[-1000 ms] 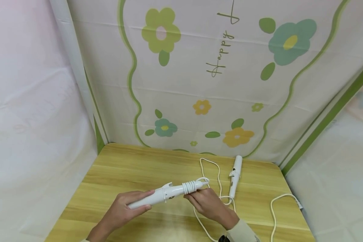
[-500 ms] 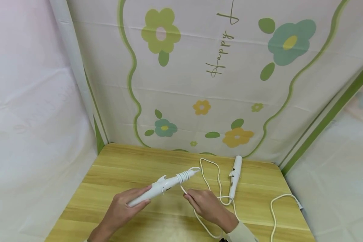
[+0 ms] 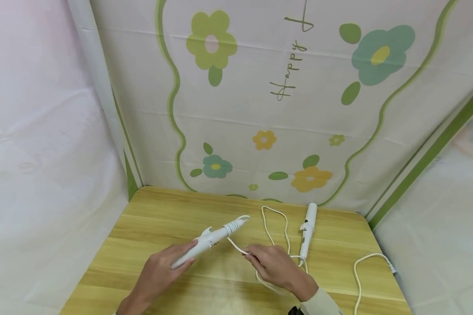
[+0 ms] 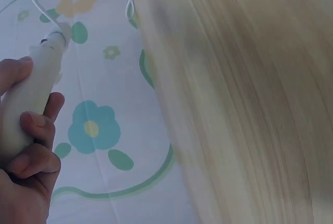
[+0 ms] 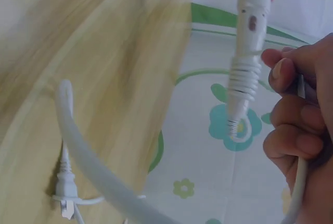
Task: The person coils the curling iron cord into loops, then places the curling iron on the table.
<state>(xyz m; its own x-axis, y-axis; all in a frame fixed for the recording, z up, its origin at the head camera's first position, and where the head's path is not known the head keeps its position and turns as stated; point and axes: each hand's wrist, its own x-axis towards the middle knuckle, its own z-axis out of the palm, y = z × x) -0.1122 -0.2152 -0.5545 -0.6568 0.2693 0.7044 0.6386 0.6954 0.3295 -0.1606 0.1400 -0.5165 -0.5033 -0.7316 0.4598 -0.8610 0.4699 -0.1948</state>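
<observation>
My left hand [image 3: 156, 267] grips the thick end of a white curling iron [image 3: 206, 243], its narrow end tilted up to the right. Several turns of white cord [image 3: 231, 227] are wound round that narrow end. From the coil a free stretch runs to my right hand [image 3: 277, 267], which pinches it between thumb and fingers and has more cord running through the curled fingers. In the right wrist view the coiled turns [image 5: 243, 78] and a small loop at the tail show clearly. The left wrist view has the thick white body [image 4: 31, 94] in my fingers.
A second white curling iron [image 3: 308, 227] lies at the back right of the wooden table [image 3: 173, 210], its loose cord [image 3: 287, 238] looping beside it. A cord with a plug [image 3: 392, 268] reaches the right edge. Flower-printed cloth [image 3: 236, 100] hangs behind.
My right hand has drawn away from the coil, so a longer stretch of cord shows between them. The curling iron's narrow end has swung left and up.
</observation>
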